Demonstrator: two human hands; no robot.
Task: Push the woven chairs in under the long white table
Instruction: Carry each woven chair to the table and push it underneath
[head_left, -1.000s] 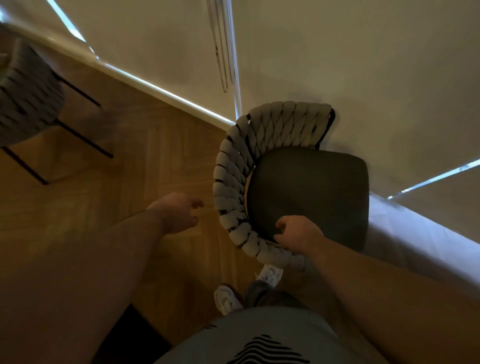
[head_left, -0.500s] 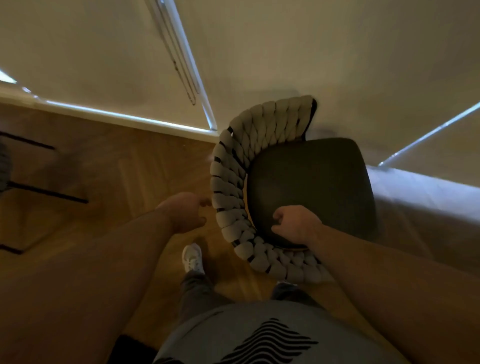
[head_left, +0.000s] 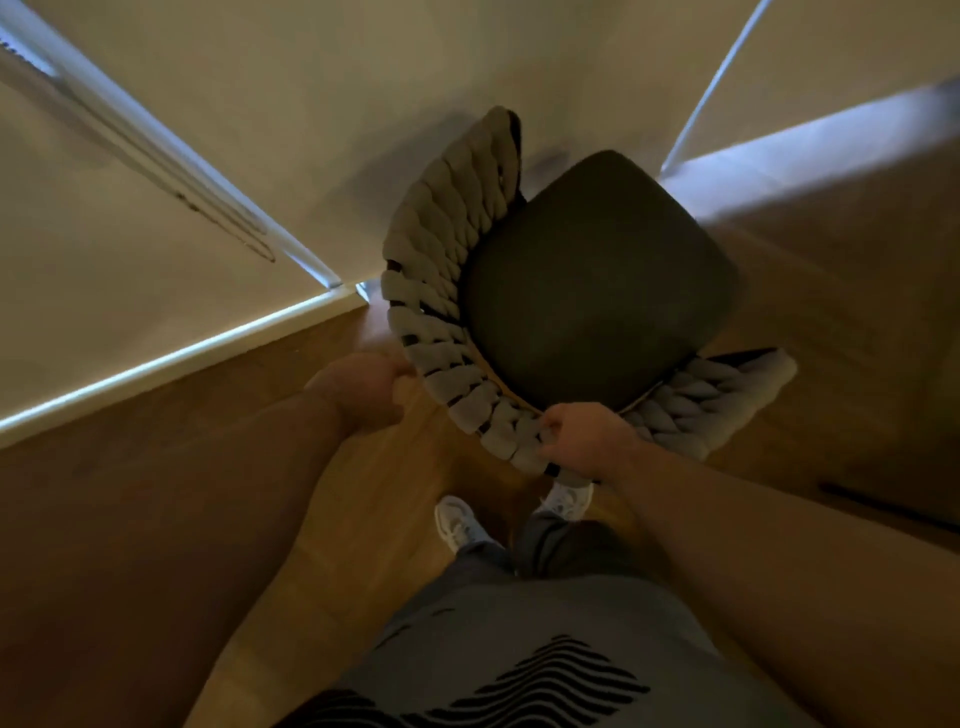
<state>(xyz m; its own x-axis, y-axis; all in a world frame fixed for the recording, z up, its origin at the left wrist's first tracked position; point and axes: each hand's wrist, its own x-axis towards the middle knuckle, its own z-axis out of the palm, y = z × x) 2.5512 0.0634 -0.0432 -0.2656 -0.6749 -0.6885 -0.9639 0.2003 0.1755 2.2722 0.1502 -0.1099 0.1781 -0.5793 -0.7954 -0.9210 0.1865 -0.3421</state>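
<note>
Right hand (head_left: 584, 441) apparently round woven chair (head_left: 597, 291)

Dim room; warm wooden parquet floor (head_left: 376, 519).

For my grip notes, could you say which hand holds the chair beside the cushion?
The right hand, curled over the chair back by the cushion; the left hand is at the outer side.

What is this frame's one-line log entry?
woven chair: seat wholly visible, not yet under white table | right hand: grips woven back | left hand: at back's outer side, grip unclear | step: unfinished
</note>
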